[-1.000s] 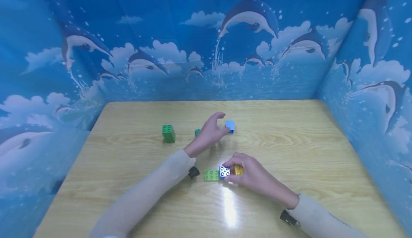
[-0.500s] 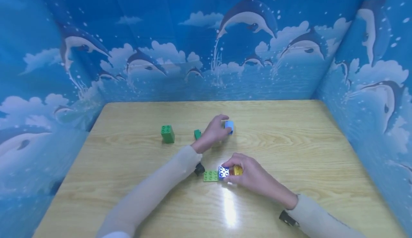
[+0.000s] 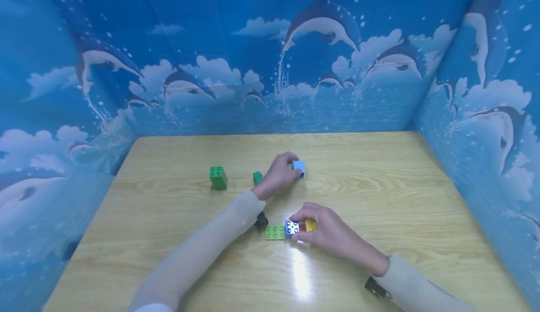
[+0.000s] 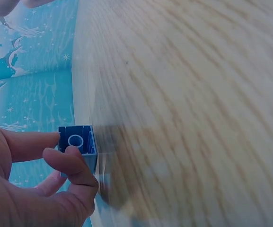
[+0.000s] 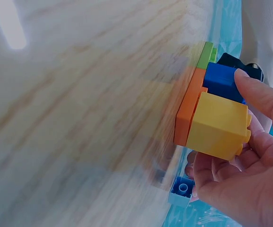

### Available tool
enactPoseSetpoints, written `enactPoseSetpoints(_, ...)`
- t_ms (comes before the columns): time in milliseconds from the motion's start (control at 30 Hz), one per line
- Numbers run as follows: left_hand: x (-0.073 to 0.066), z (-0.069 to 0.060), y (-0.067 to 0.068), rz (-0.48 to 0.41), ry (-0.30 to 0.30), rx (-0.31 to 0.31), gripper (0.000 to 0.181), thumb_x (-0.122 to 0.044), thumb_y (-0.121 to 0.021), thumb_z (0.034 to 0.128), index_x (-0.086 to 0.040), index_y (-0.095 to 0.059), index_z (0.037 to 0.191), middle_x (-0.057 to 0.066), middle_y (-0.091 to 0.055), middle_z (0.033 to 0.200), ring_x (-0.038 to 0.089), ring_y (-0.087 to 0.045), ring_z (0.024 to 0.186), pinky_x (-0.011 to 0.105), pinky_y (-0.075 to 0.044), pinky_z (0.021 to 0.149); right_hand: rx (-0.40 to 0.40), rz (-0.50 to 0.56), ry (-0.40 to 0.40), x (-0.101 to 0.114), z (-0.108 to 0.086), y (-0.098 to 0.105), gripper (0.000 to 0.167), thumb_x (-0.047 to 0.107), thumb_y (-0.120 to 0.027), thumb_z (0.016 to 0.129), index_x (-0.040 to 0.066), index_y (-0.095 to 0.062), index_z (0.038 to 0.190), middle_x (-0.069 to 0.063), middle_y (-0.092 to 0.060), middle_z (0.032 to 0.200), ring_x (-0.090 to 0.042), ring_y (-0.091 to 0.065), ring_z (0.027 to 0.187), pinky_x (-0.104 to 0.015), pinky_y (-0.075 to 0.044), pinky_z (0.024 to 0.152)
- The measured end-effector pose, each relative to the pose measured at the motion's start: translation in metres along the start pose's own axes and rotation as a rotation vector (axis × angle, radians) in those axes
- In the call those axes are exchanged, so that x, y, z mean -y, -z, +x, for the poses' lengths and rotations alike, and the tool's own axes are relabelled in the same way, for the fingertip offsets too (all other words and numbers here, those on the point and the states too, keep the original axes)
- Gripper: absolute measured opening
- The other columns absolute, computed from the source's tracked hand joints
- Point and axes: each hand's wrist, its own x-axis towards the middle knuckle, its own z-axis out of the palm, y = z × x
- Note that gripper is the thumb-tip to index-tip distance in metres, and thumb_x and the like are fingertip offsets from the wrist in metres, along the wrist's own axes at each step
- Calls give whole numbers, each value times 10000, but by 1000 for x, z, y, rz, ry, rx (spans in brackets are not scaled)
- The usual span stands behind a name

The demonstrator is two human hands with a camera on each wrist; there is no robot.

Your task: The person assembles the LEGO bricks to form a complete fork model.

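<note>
My left hand point(image 3: 280, 172) pinches a light blue brick point(image 3: 298, 166) towards the back of the table. Its hollow underside faces the left wrist camera, so the brick lies on its side. Nearer the front, my right hand point(image 3: 331, 227) grips a dark blue brick point(image 5: 220, 81) between thumb and fingers, its studded white-patterned top up in the head view. That brick sits on a flat orange brick point(image 5: 187, 111), beside a yellow brick point(image 5: 217, 126). A flat light green brick point(image 3: 275, 232) adjoins the orange one on the left.
A tall green brick point(image 3: 218, 178) stands at the back left of the wooden table point(image 3: 379, 176). A small dark green brick point(image 3: 258, 177) lies beside my left wrist, partly covered. Dolphin-printed curtains point(image 3: 211, 77) enclose the back and sides.
My left hand has moved slightly right and closed its fingers on the light blue brick, uncovering more of the small dark green brick. My right hand stays on the dark blue brick.
</note>
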Motion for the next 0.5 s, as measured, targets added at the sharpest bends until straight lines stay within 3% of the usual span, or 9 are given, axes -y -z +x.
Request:
enactPoseSetpoints(167, 2, -2, 2, -35, 14, 23, 307, -162, -762, 1044, -178, -628, 1320, 98, -641, 1343, 268, -643, 1179, 420, -586, 952, -3, -2, -8, 1, 0, -1, 340, 141, -940, 858, 193, -815, 1169, 99, -670, 955, -127, -641, 944, -372, -565, 943)
enactPoseSetpoints(300, 2, -4, 2, -57, 17, 34, 278, -140, -783, 1024, -204, -630, 1247, 66, -661, 1229, 233, -658, 1052, 374, -583, 852, -5, 0, -14, 1, 1, -1, 349, 134, -940, 857, 177, -812, 1179, 109, -671, 973, -132, -645, 948, -380, -571, 947)
enactPoseSetpoints(400, 1, -6, 3, -53, 28, 34, 285, -133, -792, 1013, -199, -629, 1237, 65, -657, 1203, 237, -657, 1024, 370, -586, 826, -5, -2, -20, 1, 1, -1, 350, 143, -943, 855, 181, -812, 1178, 102, -678, 985, -133, -650, 947, -367, -574, 944)
enactPoseSetpoints(500, 0, -7, 2, -34, 31, 32, 348, -129, -810, 997, -180, -625, 1287, 69, -655, 1236, 245, -659, 1076, 382, -598, 880, -8, -3, -21, 1, 1, -2, 345, 152, -945, 855, 181, -814, 1173, 93, -682, 987, -140, -652, 941, -351, -576, 927)
